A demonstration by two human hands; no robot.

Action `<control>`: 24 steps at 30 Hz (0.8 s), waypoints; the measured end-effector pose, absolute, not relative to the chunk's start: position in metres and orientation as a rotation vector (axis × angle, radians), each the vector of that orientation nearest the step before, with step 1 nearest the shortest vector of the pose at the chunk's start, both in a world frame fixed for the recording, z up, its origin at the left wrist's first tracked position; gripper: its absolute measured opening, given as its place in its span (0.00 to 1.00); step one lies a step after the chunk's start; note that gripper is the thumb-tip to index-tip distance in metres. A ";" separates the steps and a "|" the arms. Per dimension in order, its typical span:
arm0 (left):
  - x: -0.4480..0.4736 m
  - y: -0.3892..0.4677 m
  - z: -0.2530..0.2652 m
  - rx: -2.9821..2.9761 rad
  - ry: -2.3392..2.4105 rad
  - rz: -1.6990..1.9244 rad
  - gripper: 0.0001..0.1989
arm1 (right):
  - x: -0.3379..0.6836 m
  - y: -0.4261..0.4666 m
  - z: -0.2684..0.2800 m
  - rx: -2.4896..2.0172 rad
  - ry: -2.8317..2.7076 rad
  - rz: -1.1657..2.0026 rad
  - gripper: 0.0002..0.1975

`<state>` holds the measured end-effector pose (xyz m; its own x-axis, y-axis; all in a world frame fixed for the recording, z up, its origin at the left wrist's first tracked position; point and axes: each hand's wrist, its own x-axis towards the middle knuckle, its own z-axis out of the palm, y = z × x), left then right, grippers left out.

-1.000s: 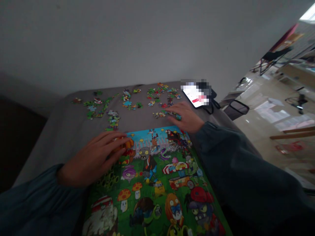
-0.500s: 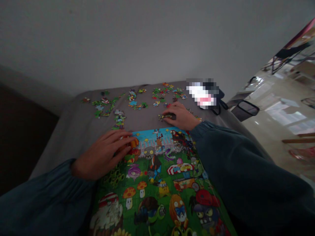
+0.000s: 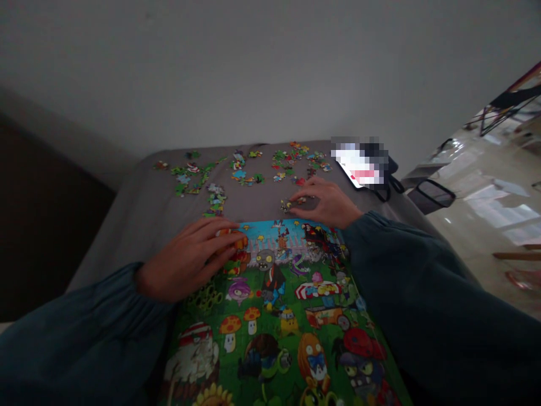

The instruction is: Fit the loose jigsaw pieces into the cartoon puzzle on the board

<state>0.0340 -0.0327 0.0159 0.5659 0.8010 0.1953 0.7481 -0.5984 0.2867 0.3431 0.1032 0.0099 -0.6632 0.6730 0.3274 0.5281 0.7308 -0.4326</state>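
Observation:
A colourful cartoon jigsaw puzzle (image 3: 270,316) fills the near middle, showing zombies, plants and mushrooms on green. My left hand (image 3: 198,254) lies on its upper left part, palm down with fingers stretched out, holding nothing. Just beyond the puzzle's far edge is my right hand (image 3: 329,203), its thumb and fingers curled round a small puzzle piece (image 3: 285,206) low over the grey cloth. Another small piece (image 3: 301,200) shows between its thumb and forefinger. Parts of the pieces there are hidden by the fingers.
Loose puzzle pieces (image 3: 190,176) lie in clusters on the grey cloth (image 3: 253,200), with more pieces (image 3: 249,177) towards the back. A phone with a blurred screen (image 3: 359,172) stands at the back right. A pale wall (image 3: 253,73) rises behind.
The view has turned slightly left, so everything sits further right in the picture. My right thumb and fingers have shifted slightly round the pieces. My left hand stays on the puzzle.

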 end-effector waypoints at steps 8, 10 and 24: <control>0.035 -0.035 0.018 2.706 1.258 0.524 0.16 | 0.327 0.034 0.033 -0.660 -2.647 0.697 0.07; 0.037 -0.035 0.017 2.706 1.235 0.528 0.16 | 0.322 0.027 0.030 -0.667 -2.698 0.718 0.07; 0.059 -0.047 0.019 2.782 1.077 0.334 0.17 | 0.315 0.024 0.010 -0.450 -2.717 0.626 0.07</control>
<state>0.0586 -0.0466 0.0187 0.7194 0.6771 0.1549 0.6461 -0.7341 0.2087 0.3145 0.0240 0.0103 -0.9005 0.3679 0.2318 0.2294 0.8548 -0.4655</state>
